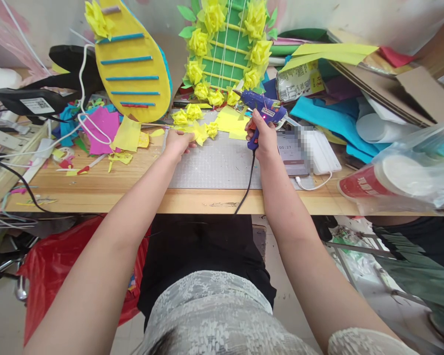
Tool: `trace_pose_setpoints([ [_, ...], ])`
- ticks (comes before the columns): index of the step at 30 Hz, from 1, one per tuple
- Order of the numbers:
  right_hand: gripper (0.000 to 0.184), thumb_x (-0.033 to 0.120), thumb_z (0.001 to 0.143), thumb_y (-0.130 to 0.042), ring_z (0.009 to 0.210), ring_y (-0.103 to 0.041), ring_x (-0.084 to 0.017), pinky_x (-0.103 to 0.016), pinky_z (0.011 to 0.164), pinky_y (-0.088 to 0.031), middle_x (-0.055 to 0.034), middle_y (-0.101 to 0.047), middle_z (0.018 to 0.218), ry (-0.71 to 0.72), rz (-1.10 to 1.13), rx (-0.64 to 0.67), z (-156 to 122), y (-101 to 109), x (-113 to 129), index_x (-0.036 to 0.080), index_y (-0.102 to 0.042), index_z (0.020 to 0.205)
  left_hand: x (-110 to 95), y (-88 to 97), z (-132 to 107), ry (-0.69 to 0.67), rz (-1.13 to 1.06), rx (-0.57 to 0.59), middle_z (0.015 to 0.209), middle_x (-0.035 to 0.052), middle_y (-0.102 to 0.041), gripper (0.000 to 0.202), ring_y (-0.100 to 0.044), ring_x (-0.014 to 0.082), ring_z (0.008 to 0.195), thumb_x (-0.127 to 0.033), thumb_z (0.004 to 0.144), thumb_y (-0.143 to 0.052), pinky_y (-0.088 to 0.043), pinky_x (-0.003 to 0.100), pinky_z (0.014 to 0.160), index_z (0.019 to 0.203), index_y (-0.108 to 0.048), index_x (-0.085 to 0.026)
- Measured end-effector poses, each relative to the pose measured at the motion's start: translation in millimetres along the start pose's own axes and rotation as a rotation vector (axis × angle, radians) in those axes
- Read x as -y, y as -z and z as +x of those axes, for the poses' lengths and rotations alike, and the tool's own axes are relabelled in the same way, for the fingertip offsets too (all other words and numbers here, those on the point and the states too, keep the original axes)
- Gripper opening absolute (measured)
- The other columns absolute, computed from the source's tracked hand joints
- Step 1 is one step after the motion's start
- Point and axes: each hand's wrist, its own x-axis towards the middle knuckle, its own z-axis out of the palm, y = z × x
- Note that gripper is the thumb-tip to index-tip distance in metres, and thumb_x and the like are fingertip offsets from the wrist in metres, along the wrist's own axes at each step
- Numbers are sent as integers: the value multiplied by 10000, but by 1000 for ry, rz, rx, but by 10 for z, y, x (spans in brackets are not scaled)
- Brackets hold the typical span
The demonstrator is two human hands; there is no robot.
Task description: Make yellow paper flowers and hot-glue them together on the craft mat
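My right hand [265, 135] is wrapped round the handle of a blue hot glue gun [259, 102]. The gun's nozzle points left, toward the yellow paper roses, and a clear glue stick shows at its back. Over the grey cutting mat [207, 170], my left hand [177, 144] pinches the edge of a yellow paper flower piece [199, 132]. A small yellow paper rose [211, 129] sits right beside that piece. Two more yellow roses [187, 113] lie just behind, and flat yellow paper sheets [231, 121] rest between my hands.
A yellow pear-shaped board [133, 64] with blue bars and a green board [225, 49] edged with yellow roses stand at the back. On the right are a phone [292, 155], a white power bank [325, 153], a bagged paper cup [377, 182] and piled coloured sheets. Paper scraps and cables crowd the left.
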Motion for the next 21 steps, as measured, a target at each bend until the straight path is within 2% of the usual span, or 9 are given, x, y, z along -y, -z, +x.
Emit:
trace_pose_setpoints([
  [3, 561, 813, 688, -425, 578, -488, -152, -355, 542, -431, -59, -582, 705, -7, 37, -8, 15, 11, -28, 253, -428, 658, -24, 17, -2, -6, 58, 20, 611, 20, -620, 262, -594, 146, 497, -157, 732, -622, -299, 214, 434, 870, -405, -206],
  [6, 570, 821, 684, -418, 638, -543, -183, -368, 565, -463, -64, -595, 687, 6, -9, 14, 39, 22, -65, 254, -476, 703, -53, 61, 26, -18, 91, 42, 608, 43, -617, 225, -606, 171, 529, -172, 755, -606, -340, 234, 469, 861, -411, -206],
  [11, 599, 825, 664, -452, 666, -583, -201, -379, 571, -504, -66, -618, 670, -10, 25, -17, 51, 18, -87, 243, -555, 762, -94, 144, 96, -49, 149, 0, 625, 41, -599, 348, -623, 208, 576, -215, 714, -690, -399, 271, 540, 914, -405, -221],
  [14, 577, 814, 647, -493, 587, -527, -161, -346, 525, -472, -51, -588, 640, -29, 65, -45, 23, -4, -35, 238, -518, 671, -104, 143, 91, -32, 144, 37, 644, 34, -607, 334, -603, 167, 561, -207, 725, -686, -378, 250, 513, 897, -399, -214],
  [18, 564, 775, 622, -568, 472, -369, -73, -276, 450, -385, -7, -526, 605, -50, 167, -59, -3, -31, 19, 223, -458, 579, -108, 106, 34, -20, 179, 68, 682, 3, -587, 312, -517, 83, 497, -150, 714, -686, -295, 209, 442, 848, -407, -196],
  [21, 554, 734, 609, -623, 451, -340, -46, -245, 422, -333, 10, -513, 575, -57, 271, -61, 2, -38, 11, 203, -472, 562, -116, 92, -5, -25, 240, 87, 644, -25, -537, 276, -467, 58, 476, -121, 706, -686, -262, 200, 424, 805, -436, -183],
])
